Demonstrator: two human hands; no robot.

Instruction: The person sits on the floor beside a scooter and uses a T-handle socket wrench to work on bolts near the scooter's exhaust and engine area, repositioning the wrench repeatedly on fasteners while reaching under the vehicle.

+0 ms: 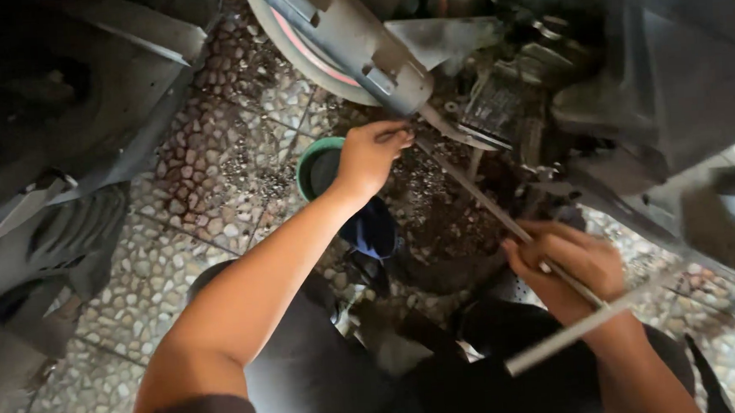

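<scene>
Our right hand [573,264] grips the long metal rod [502,216]; our left hand [371,154] pinches its tip. It could slip off the greasy engine [505,107].

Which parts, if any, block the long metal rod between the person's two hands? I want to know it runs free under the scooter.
Nothing visible does. The long metal rod runs bare from the left hand down to the right hand, with the engine parts beside it, not across it.
</scene>
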